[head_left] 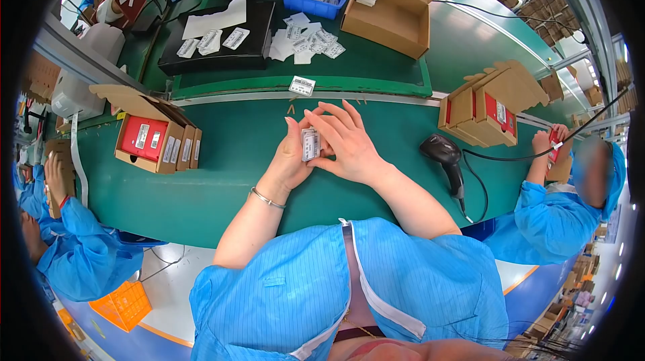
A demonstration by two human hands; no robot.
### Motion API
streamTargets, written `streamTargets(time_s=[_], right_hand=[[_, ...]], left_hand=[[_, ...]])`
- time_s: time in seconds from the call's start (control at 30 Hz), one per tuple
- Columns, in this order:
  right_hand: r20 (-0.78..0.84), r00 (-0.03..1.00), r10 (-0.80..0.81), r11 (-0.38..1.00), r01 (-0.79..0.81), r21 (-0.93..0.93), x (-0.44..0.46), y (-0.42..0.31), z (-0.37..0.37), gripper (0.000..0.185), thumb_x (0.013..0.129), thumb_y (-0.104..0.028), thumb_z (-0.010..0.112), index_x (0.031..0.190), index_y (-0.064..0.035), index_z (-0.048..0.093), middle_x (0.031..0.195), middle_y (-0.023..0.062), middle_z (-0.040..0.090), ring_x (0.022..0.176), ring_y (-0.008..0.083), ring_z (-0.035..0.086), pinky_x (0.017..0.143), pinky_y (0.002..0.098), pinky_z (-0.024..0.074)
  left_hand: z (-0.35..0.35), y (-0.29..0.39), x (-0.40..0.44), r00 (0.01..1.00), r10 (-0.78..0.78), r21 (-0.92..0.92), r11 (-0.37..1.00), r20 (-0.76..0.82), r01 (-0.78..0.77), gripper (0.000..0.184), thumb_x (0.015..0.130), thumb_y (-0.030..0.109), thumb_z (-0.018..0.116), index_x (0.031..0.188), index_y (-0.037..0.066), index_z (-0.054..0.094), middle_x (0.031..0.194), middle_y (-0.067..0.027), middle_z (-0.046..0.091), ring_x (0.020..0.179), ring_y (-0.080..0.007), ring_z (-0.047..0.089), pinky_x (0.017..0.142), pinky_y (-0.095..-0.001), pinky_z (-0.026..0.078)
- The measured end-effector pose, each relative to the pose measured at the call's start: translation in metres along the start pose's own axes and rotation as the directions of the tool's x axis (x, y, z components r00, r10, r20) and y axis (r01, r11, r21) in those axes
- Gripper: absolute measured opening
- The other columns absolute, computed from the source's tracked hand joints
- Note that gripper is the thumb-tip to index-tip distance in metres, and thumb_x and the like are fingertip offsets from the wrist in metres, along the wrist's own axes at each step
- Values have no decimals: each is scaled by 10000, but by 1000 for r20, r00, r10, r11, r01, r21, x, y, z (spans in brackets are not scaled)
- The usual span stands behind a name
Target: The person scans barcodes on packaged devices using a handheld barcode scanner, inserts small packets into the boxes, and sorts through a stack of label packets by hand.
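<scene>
Between my two hands sits a small stack of white printed labels (310, 145), edges roughly squared, above the green bench. My left hand (290, 158) is wrapped round the stack from the left, thumb up along its side. From the right, my right hand (349, 143) closes on it, its thumb at the lower edge and its fingers arched over the top. A single label (302, 85) lies just beyond my fingertips, on the pale strip at the bench's raised edge. Some of the fingers' contact with the stack is hidden.
Boxes with red contents stand left (144, 138) and right (494, 112). A black barcode scanner (443, 156) with a cable lies to the right. Farther back are loose labels (316, 42), a blue tray (295, 6), an open cardboard box (396, 22) and a monitor. Co-workers sit on both sides.
</scene>
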State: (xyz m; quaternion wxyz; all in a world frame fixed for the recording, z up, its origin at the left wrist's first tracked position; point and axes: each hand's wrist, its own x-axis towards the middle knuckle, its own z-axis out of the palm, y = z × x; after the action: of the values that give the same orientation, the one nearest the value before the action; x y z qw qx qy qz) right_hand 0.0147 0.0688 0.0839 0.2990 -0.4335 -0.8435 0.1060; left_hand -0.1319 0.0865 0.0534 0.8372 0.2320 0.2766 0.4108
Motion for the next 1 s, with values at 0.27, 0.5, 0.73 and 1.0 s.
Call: streamTargets(time_s=[0.27, 0.5, 0.73, 1.0], right_hand=[[-157, 985, 63, 998, -64, 2, 3, 9, -8, 698, 659, -222, 778, 1264, -59, 471, 1246, 121, 501, 1223, 310, 431, 1040, 451, 323], [-1, 988, 155, 988, -154, 30, 0, 30, 15, 362, 704, -117, 727, 1040, -49, 611, 1084, 86, 555, 999, 281, 524, 866, 370, 450], [87, 937, 339, 940, -334, -71, 6, 9, 33, 335, 675, -123, 743, 953, -35, 578, 1054, 94, 521, 979, 277, 510, 823, 365, 447], [107, 810, 576, 728, -568, 384, 7, -4, 20, 187, 720, -13, 671, 816, -50, 515, 774, 80, 545, 723, 251, 580, 614, 352, 479]], left_hand=[[-26, 18, 8, 983, 144, -289, 942, -118, -172, 451, 967, 445, 403, 1218, 76, 471, 788, -29, 528, 527, -77, 380, 497, -224, 326], [-35, 41, 6, 854, 287, -324, 835, -433, -445, 230, 914, 265, 586, 1015, 62, 552, 959, -56, 566, 735, -141, 494, 655, -291, 423], [-39, 29, 7, 927, 247, -302, 894, -283, -330, 168, 906, 199, 589, 885, 37, 550, 800, -44, 532, 534, -97, 383, 507, -242, 313], [-29, 23, 4, 924, 273, -171, 930, -269, -325, 251, 917, 265, 580, 974, 21, 558, 813, -32, 525, 577, -92, 408, 530, -247, 337]])
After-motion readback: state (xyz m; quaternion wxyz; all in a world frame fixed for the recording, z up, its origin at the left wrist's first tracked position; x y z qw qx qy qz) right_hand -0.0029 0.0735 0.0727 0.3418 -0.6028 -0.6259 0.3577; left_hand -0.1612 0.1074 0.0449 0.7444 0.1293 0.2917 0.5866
